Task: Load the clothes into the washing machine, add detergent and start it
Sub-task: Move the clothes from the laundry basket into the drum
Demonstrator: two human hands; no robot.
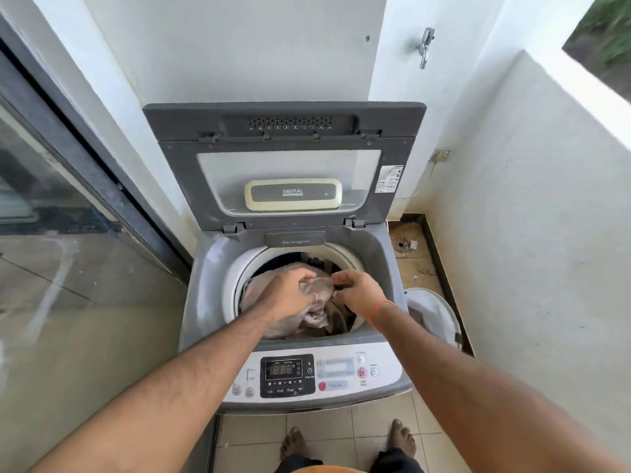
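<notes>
Standing on pale floor tiles (pixel 345 435), the person reaches over the grey top-loading washing machine (pixel 201 302). Left hand (pixel 290 295) and right hand (pixel 358 291) each pinch a crumpled beige cloth (pixel 316 288) between them, above the round drum mouth, its fold running left to right. Beyond stand the raised grey lid (pixel 286 131) and white walls (pixel 239 46).

"DIGITAL" on lid (pixel 293 194); "Detergent" on drawer (pixel 295 240)

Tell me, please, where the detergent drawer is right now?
In the head view, the detergent drawer sits closed at the drum's back rim, below the raised lid, beyond both hands.
</notes>
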